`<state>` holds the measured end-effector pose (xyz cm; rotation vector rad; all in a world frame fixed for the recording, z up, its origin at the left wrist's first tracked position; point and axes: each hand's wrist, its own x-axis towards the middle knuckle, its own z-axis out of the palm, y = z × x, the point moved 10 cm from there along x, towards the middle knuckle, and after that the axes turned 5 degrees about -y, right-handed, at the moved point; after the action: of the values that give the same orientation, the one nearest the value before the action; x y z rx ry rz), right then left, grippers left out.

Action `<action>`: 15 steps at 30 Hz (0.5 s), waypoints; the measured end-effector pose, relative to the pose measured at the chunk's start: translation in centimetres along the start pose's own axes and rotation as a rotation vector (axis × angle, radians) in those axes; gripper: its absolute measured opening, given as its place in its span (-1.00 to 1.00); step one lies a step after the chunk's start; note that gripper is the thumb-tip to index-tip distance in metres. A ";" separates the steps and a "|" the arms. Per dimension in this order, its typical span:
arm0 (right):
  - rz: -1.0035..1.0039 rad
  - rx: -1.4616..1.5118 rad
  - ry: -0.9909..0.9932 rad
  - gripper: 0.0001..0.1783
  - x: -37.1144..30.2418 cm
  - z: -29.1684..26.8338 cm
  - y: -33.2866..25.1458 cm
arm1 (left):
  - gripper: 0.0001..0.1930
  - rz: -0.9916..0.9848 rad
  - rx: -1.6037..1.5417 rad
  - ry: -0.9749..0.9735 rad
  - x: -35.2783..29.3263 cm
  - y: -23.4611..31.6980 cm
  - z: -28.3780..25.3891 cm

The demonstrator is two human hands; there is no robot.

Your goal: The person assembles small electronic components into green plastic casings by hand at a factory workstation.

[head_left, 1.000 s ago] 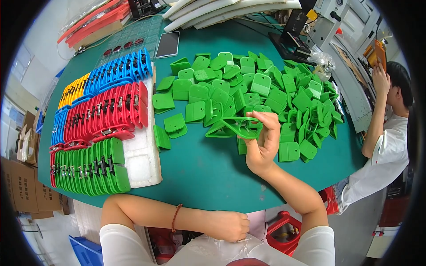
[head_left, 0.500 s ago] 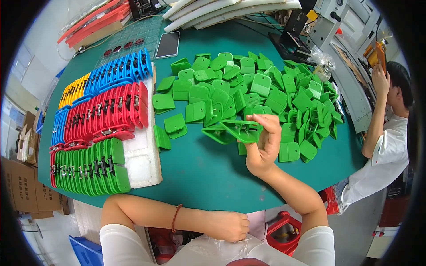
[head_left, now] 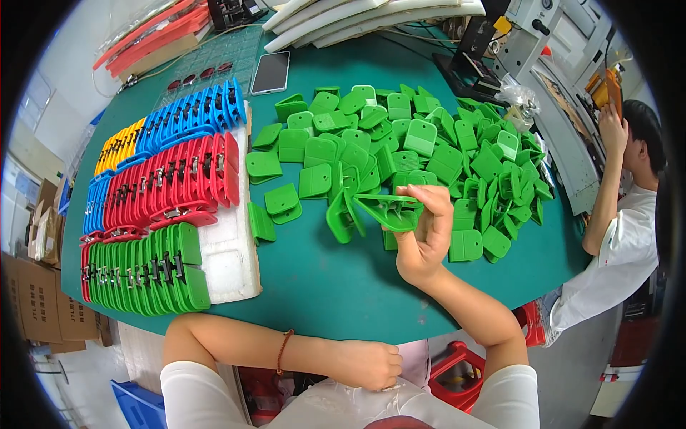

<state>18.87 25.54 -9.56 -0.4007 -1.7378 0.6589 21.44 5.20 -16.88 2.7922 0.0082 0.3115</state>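
Note:
My right hand pinches a green plastic clip between thumb and fingers above the middle of the table. Close to that clip's left end is a second green clip, tilted downward; whether the two touch I cannot tell. My left hand rests curled in a fist at my lap by the table's near edge, with nothing visible in it. Beyond the right hand spreads a loose heap of green clips. To the left, rows of green, red, blue and yellow clips stand on a white foam board.
A phone lies at the back of the green table. Behind are curved foam strips and red-edged sheets. Machinery and a person in white are on the right. Cardboard boxes stand at left.
The second green clip has swung from nearly level to steeply tilted, its lower end dropping. My right hand and the clip in it hold almost still; my left hand has not moved.

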 end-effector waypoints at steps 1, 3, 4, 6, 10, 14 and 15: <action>0.000 -0.001 0.000 -0.52 0.0 0.0 0.1 | -0.90 0.004 -0.001 0.003 0.0 0.0 0.0; 0.016 0.015 0.024 -0.52 -0.1 -0.2 0.5 | -0.90 0.005 0.002 0.001 0.0 0.0 -0.1; 0.017 0.015 0.024 -0.52 0.0 -0.2 0.4 | -0.90 0.004 0.004 -0.002 0.0 0.0 0.0; 0.008 0.003 0.023 -0.54 0.1 -0.2 0.2 | -0.90 0.003 -0.002 0.007 0.0 0.0 0.1; -0.018 0.011 0.014 -0.54 0.0 -0.1 -0.4 | -0.90 -0.002 0.005 0.006 0.0 0.0 -0.1; -0.022 -0.023 -0.002 -0.56 0.1 0.0 -0.7 | -0.90 -0.006 -0.004 0.015 0.0 0.0 0.0; -0.011 -0.016 0.000 -0.57 0.1 0.0 -0.5 | -0.90 -0.004 -0.006 0.014 0.0 -0.1 -0.1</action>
<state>18.89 25.20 -9.21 -0.4017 -1.7453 0.6379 21.42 5.28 -16.84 2.7839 0.0159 0.3300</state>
